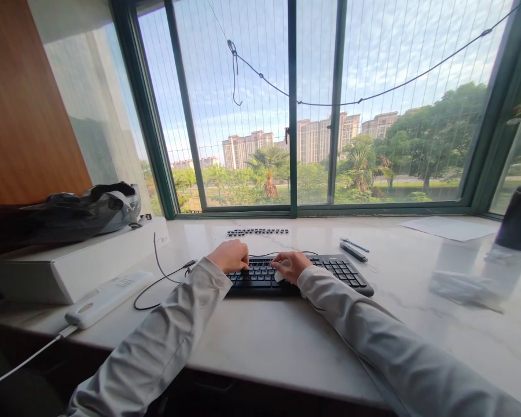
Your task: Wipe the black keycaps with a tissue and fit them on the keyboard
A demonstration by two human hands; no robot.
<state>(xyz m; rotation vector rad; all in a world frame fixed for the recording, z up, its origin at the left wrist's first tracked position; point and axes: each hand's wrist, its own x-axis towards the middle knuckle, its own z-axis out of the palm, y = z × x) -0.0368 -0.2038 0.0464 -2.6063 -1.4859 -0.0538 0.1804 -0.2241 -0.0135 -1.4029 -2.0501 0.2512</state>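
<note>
A black keyboard (345, 272) lies on the white marbled counter, with a dark strip among its upper keys where caps look absent. My left hand (231, 256) is closed, its fingers curled down onto the keyboard's left part; whatever they hold is hidden. Over the middle of the keys, my right hand (293, 266) is pinched, with a small white piece (279, 276), possibly tissue or cloth, showing below the fingers. Behind the keyboard, several loose black keycaps (264, 231) are lined up in rows.
Two pens (353, 251) lie behind the keyboard's right end. Farther right are a clear plastic bag (464, 288), a paper sheet (449, 227) and a black bottle (518, 217). On the left, a power strip (108, 298) lies before a white box (65, 266) bearing a black bag (69, 211).
</note>
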